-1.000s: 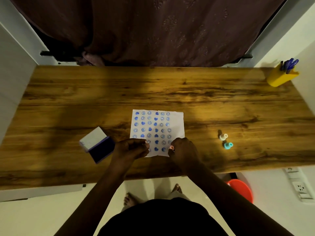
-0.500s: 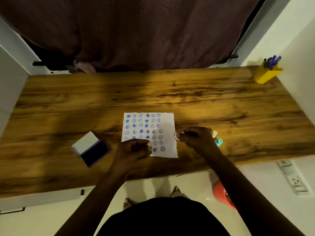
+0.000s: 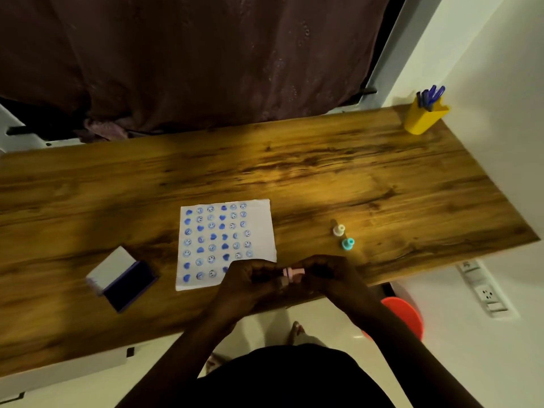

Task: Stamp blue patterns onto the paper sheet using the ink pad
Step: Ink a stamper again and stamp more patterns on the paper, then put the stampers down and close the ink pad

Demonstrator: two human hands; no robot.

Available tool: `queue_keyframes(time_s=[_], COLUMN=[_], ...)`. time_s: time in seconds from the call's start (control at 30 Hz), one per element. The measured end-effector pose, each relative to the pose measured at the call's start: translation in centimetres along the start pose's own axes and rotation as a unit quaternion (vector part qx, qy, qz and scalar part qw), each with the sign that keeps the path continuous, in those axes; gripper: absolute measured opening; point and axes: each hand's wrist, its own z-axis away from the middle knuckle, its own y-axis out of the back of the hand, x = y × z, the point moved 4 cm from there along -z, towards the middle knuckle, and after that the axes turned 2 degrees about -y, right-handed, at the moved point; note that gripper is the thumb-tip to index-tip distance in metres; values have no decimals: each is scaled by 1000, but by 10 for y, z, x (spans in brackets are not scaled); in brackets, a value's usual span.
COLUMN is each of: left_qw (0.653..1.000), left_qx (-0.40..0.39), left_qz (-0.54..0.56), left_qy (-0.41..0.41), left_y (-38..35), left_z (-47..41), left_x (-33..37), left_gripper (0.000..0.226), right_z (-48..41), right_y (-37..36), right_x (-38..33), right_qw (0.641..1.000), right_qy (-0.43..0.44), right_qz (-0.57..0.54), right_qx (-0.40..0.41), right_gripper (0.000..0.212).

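Note:
A white paper sheet lies on the wooden table, covered with rows of blue hearts and smiley faces. An open ink pad with a dark blue pad and raised white lid sits to its left. My left hand and my right hand meet just off the sheet's near right corner, both pinching a small pink stamp between them. The left hand hides that corner of the sheet.
A cream stamp and a teal stamp stand on the table right of the sheet. A yellow pen holder with blue pens sits at the far right corner. An orange stool is below the near table edge.
My right hand came back from beside the stamps on the right, and my left hand lifted off the sheet. Both now meet on the pink stamp at the sheet's near right corner.

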Motion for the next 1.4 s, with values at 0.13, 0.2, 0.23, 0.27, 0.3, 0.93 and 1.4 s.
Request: queue_keyframes(time_s=[0.13,0.2,0.23,0.27,0.3,0.93,1.4], left_qw=[1000,1000,999,999,999,995,995], left_qx=[-9,-9,-11,-15,-17,73,89], left_qz=[-15,-26,-27,-31,-36,-58,-39], left_qy=[-4,-10,-15,-24,-34,29,24], left_y=[-10,-14,-16,-19,-21,-21,-7], left_z=[-5,-8,-10,-11,-13,-35,-29], left_x=[2,4,5,7,9,-4,-11], left_gripper=[27,26,25,25,25,21,20], right_z=[1,0,-1,-2,-3,-56,-68], right_y=[9,15,19,23,25,80,75], right_x=[3,7,10,13,14,1,6], right_qw=[1000,1000,1000,1000,1000,787,783], right_qy=[16,14,14,15,13,46,37], right_qz=[11,12,15,20,24,587,595], right_qx=[-8,-8,-7,-8,-11,186,177], right_gripper=[31,29,25,21,17,22,23])
